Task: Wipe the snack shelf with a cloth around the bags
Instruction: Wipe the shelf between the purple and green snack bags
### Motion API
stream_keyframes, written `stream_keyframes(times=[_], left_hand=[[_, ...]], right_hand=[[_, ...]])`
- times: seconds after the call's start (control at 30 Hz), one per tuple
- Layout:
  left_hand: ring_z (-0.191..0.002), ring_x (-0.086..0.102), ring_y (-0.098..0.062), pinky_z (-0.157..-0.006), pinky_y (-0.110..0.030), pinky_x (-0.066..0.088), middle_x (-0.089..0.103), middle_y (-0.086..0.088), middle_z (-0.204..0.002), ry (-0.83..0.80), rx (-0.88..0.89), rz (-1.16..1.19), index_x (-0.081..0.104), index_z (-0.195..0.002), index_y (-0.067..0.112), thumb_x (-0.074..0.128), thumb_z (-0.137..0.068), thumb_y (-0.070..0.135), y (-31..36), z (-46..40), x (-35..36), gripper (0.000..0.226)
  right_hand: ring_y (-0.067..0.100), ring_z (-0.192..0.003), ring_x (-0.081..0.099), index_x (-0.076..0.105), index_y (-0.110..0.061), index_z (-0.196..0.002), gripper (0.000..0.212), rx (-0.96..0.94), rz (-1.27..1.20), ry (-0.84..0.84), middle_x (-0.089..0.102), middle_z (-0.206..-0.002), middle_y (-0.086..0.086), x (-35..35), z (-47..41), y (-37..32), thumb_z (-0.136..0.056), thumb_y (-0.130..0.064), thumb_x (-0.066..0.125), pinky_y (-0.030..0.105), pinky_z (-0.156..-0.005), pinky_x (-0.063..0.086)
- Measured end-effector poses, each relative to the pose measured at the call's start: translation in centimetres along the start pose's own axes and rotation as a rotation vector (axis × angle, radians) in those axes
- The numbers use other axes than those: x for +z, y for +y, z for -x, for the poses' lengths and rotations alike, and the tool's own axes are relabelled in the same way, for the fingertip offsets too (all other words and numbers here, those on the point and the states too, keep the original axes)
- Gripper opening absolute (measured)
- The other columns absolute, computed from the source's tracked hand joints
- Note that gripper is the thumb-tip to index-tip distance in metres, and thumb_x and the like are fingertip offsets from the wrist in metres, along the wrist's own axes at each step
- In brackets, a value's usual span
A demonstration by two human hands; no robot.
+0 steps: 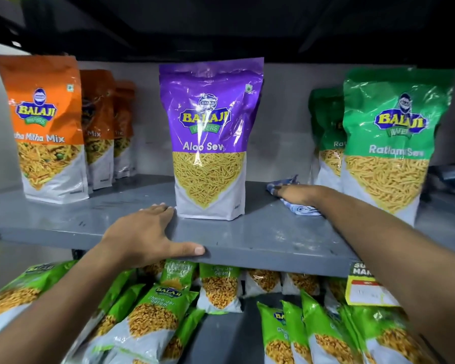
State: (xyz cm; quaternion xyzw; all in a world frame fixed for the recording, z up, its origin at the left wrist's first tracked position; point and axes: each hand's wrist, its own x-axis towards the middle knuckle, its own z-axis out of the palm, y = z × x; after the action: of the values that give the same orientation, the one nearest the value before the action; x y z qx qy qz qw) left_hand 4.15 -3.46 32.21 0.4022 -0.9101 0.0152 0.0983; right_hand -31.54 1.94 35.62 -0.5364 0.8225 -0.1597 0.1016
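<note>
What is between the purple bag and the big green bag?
In the head view, the right hand pressing the cloth on the grey shelf, between purple bag and green bag.

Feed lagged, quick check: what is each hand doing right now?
Left hand: open, flat on the shelf edge, holding nothing.
Right hand: pressing the cloth on the shelf; grip unclear.

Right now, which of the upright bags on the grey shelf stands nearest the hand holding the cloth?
The front green Ratlami Sev bag, just right of the right hand pressing the blue cloth. The purple Aloo Sev bag stands slightly farther, on its left.
</note>
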Motion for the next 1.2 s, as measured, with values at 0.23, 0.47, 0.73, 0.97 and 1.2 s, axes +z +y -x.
stream_keyframes(times=[0.23, 0.47, 0.73, 0.97, 1.2], left_hand=[[-0.147, 0.029, -0.017, -0.114, -0.042, 0.034, 0.029, 0.0, -0.161, -0.004, 0.021, -0.008, 0.034, -0.151, 0.019, 0.018, -0.037, 0.107, 0.0, 0.0, 0.0, 0.144], [-0.147, 0.029, -0.019, -0.113, -0.043, 0.033, 0.03, -0.001, -0.161, -0.005, 0.027, -0.015, 0.034, -0.15, 0.018, 0.018, -0.038, 0.107, 0.0, 0.2, -0.1, 0.144], [-0.15, 0.021, -0.013, -0.117, -0.042, 0.028, 0.021, 0.004, -0.165, 0.006, 0.025, -0.02, 0.03, -0.152, 0.021, 0.014, -0.034, 0.109, 0.0, 0.4, 0.0, 0.148], [-0.148, 0.025, -0.013, -0.115, -0.044, 0.031, 0.027, 0.005, -0.163, 0.01, 0.009, -0.025, 0.035, -0.149, 0.024, 0.015, -0.035, 0.108, -0.1, 0.0, 0.0, 0.143], [-0.148, 0.027, -0.015, -0.115, -0.041, 0.031, 0.028, 0.002, -0.162, -0.006, 0.015, -0.027, 0.03, -0.153, 0.02, 0.015, -0.036, 0.105, 0.2, 0.3, -0.2, 0.145]], right_hand=[[0.014, -0.143, 0.023, 0.034, -0.042, -0.138, 0.057, -0.19, 0.136, -0.021, 0.03, -0.153, -0.014, 0.8, 0.9, -0.3, -0.089, -0.069, 0.024, 0.035, -0.12, 0.011], [0.025, -0.112, 0.055, 0.064, -0.018, -0.104, 0.055, -0.043, 0.014, 0.112, 0.061, -0.114, 0.002, 0.8, 4.6, -1.5, -0.077, -0.059, 0.038, 0.024, -0.085, 0.034], [0.035, -0.117, 0.051, 0.043, -0.012, -0.119, 0.026, -0.009, 0.258, 0.077, 0.053, -0.123, 0.019, 0.2, -1.7, -1.6, -0.096, -0.016, 0.03, 0.039, -0.1, 0.038], [0.017, -0.109, 0.049, 0.051, -0.018, -0.126, 0.041, -0.118, 0.154, 0.008, 0.052, -0.121, -0.004, 0.7, -0.6, -3.2, -0.1, -0.042, 0.03, 0.021, -0.09, 0.03], [0.019, -0.097, 0.049, 0.056, -0.027, -0.083, 0.022, -0.129, 0.231, -0.033, 0.055, -0.089, -0.013, 1.2, 3.9, -2.4, -0.094, -0.021, 0.039, 0.016, -0.078, 0.04]])
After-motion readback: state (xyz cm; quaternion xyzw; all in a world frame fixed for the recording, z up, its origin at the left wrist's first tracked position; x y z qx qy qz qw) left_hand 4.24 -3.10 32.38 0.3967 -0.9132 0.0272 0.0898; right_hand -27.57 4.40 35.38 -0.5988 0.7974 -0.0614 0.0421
